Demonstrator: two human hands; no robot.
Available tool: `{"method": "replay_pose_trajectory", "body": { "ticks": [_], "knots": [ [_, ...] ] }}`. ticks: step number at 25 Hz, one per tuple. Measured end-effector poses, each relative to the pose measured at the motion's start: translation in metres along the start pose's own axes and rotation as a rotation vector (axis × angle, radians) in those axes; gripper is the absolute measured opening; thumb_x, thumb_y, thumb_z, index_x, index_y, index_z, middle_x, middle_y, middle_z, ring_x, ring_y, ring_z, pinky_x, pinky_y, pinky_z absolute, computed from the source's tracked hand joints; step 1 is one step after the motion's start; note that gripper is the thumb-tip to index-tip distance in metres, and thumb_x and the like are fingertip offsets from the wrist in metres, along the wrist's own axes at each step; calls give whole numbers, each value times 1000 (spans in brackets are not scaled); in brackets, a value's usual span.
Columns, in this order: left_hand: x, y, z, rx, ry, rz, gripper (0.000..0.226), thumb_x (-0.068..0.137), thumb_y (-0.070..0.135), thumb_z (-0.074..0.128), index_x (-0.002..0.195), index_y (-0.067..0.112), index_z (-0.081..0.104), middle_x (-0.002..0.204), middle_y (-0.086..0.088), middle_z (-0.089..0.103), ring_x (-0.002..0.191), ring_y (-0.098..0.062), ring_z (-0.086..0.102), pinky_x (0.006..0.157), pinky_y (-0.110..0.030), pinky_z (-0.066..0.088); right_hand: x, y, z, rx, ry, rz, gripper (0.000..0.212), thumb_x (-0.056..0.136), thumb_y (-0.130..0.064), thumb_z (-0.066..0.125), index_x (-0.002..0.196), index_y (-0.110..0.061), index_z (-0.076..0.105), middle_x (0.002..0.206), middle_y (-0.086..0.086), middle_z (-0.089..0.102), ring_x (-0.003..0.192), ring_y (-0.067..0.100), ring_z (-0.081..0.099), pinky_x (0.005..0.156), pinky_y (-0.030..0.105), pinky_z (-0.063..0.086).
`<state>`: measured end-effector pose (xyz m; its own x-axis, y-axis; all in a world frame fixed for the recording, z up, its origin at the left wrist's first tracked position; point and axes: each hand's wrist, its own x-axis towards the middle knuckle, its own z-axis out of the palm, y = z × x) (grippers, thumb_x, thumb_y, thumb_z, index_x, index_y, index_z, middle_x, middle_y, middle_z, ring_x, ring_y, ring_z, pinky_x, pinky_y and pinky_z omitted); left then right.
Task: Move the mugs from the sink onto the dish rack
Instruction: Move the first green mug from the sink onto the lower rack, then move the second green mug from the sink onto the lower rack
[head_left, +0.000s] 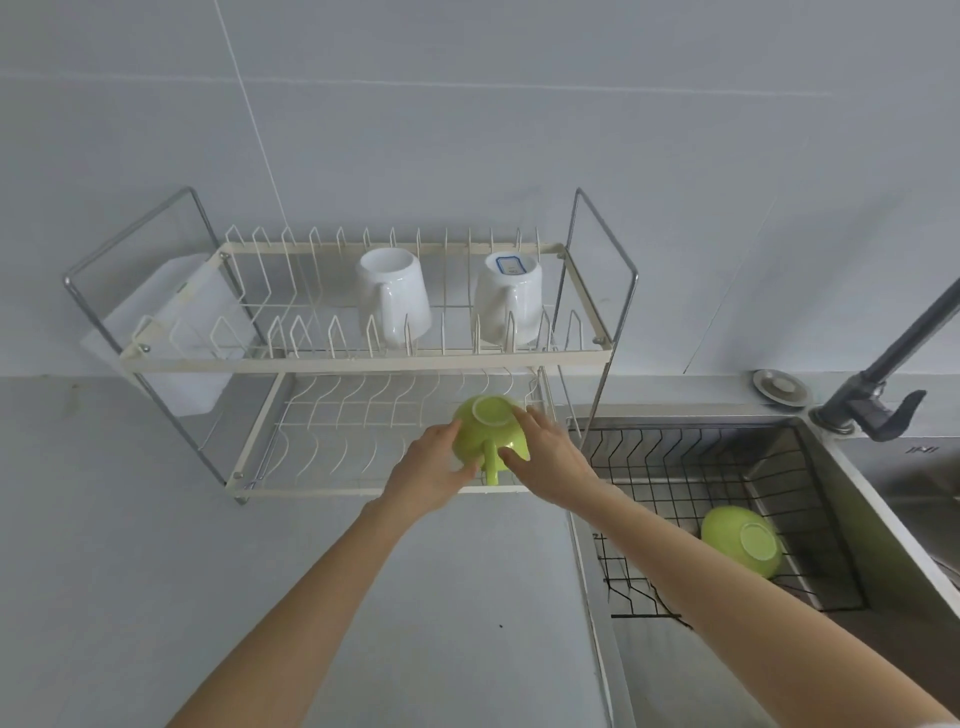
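A green mug (485, 428) is upside down at the right end of the lower shelf of the two-tier dish rack (363, 358), its handle pointing toward me. My left hand (434, 467) cups its left side and my right hand (545, 449) its right side. Two white mugs, one (392, 299) and another (509, 299), stand upside down on the upper shelf. A second green mug (740, 540) lies on its side in the black wire basket (675, 467) inside the sink (852, 499).
A dark faucet (883, 384) rises at the sink's back right corner, next to a round metal cap (782, 387). A white plastic holder (176, 332) hangs on the rack's left side. Grey countertop (208, 571) lies left of the sink.
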<state>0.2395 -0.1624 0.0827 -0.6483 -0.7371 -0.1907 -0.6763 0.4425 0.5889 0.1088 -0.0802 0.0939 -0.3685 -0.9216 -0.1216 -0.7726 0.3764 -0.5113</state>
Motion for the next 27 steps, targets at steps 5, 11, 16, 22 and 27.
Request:
{"method": "replay_pose_trajectory", "body": {
  "ticks": [5, 11, 16, 22, 27],
  "knots": [
    [-40, 13, 12, 323, 89, 167, 59, 88, 31, 52, 140, 17, 29, 147, -3, 36, 133, -25, 36, 106, -38, 34, -50, 16, 1, -157, 3, -108, 62, 94, -30, 46, 147, -16, 18, 157, 11, 18, 145, 26, 15, 118, 40, 19],
    [-68, 42, 51, 371, 87, 227, 56, 89, 33, 47, 140, 17, 30, 147, -2, 37, 133, -22, 35, 107, -35, 32, -97, 64, -5, -208, 5, -81, 62, 93, -29, 47, 147, -19, 17, 157, 7, 17, 146, 23, 10, 119, 36, 10],
    [-72, 85, 85, 349, 26, 256, 55, 91, 31, 44, 141, 18, 27, 147, -1, 36, 134, -20, 34, 109, -34, 30, -124, 121, -24, -183, -2, 6, 60, 93, -28, 46, 146, -20, 20, 157, 7, 18, 146, 23, 10, 120, 37, 9],
    [-57, 140, 138, 357, -56, 268, 57, 91, 33, 44, 142, 18, 24, 149, -2, 33, 135, -21, 33, 110, -35, 30, -140, 191, -51, -204, -19, 100, 59, 94, -31, 45, 146, -18, 20, 157, 8, 19, 146, 25, 10, 120, 39, 9],
    [-35, 179, 182, 332, -126, 245, 59, 91, 35, 45, 143, 18, 22, 150, -3, 31, 136, -20, 32, 111, -37, 33, -141, 248, -71, -159, -42, 179, 59, 93, -32, 45, 146, -20, 21, 156, 8, 22, 145, 25, 14, 120, 41, 13]
  ]
}}
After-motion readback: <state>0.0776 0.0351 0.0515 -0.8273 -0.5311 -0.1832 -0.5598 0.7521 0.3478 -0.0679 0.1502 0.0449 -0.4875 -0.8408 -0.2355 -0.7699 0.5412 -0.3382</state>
